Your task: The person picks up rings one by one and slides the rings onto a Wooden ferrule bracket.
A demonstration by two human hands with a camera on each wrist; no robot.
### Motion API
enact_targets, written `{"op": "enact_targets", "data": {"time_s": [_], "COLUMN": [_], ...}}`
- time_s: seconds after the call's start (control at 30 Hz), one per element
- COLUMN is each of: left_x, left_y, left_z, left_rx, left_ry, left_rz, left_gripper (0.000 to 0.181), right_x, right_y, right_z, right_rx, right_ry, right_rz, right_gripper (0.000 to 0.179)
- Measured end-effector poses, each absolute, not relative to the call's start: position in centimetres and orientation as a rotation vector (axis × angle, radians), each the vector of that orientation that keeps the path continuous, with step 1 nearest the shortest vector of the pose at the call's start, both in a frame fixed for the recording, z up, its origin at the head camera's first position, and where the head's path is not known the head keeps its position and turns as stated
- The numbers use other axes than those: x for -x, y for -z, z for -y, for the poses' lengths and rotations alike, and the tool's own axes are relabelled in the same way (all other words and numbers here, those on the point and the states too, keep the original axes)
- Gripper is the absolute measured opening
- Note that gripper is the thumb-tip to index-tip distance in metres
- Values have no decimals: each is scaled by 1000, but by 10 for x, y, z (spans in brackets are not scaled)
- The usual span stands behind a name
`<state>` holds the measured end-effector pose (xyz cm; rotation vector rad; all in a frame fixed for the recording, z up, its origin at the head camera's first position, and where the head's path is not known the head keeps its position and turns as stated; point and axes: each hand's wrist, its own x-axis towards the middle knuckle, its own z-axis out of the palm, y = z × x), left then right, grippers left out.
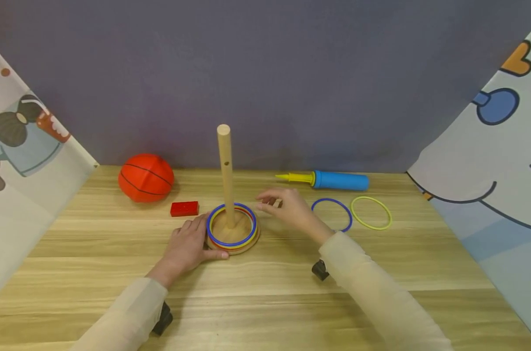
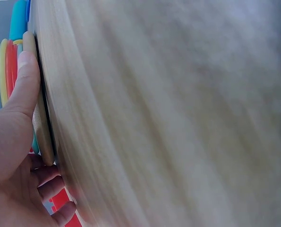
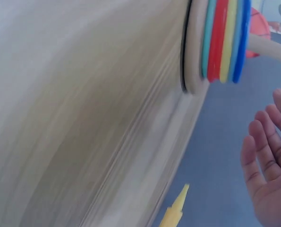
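A wooden ring-toss stand has an upright peg (image 1: 227,180) and a round base (image 1: 221,225). Stacked rings lie around the peg on the base, a blue ring (image 1: 212,240) on top, with yellow, red and teal ones below in the right wrist view. My left hand (image 1: 187,246) grips the left edge of the base, its thumb (image 2: 28,80) along the front side. Just right of the stand, my right hand (image 1: 289,207) hovers with loosely bent fingers (image 3: 264,146) and holds nothing.
Another blue ring (image 1: 350,217) and a yellow-green ring (image 1: 388,209) lie on the table at the right. Behind them is a blue and yellow hand pump (image 1: 342,181). A red block (image 1: 184,208) and a red ball (image 1: 145,178) sit to the left, before a grey back wall (image 1: 265,87).
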<state>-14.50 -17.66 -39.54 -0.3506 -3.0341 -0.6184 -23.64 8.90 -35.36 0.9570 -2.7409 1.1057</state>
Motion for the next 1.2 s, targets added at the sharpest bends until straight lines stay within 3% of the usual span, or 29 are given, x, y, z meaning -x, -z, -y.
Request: {"op": "enact_targets", "data": {"time_s": [0.5,1.2], "left_x": [145,147], "left_y": [399,398], "left_z": [177,177], "left_rx": [346,343], "left_ry": [607,585], "left_rz": [3023,3052], "left_gripper": [112,114], "right_x": [235,263], "right_y": [350,370], "right_z": [-163,-249], "right_rx": [-794,-557], "right_ry": [-1109,-966], "right_rz": [2807,2890], "right_gripper": [34,34]}}
